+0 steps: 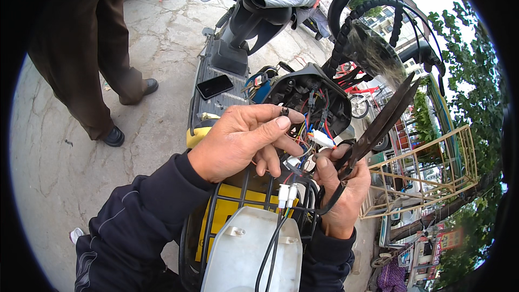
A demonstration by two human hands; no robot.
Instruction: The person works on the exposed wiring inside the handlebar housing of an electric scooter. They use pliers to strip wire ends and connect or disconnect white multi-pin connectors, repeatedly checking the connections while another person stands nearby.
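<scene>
My left hand (243,138) pinches a small black part (284,112) between thumb and forefinger, its other fingers curled loosely. A pair of long dark scissors (381,123) sits in my right hand (346,189), blades pointing up and away, a black handle loop hanging below. By my right fingertips is a white plug connector (323,139) on coloured wires; I cannot tell whether they touch it. The wires come out of an open black housing (332,94) on an electric scooter. Nearer me, two white connectors (283,196) on black cables lie over a black wire basket (243,200).
A pale plastic cover (254,249) rests on the basket, with a yellow panel (224,205) beneath. A phone (214,86) lies on the scooter's footboard. Someone in brown trousers (111,38) stands at left. Handlebar cables (373,5) rise far right; a wooden frame (427,173) stands beyond.
</scene>
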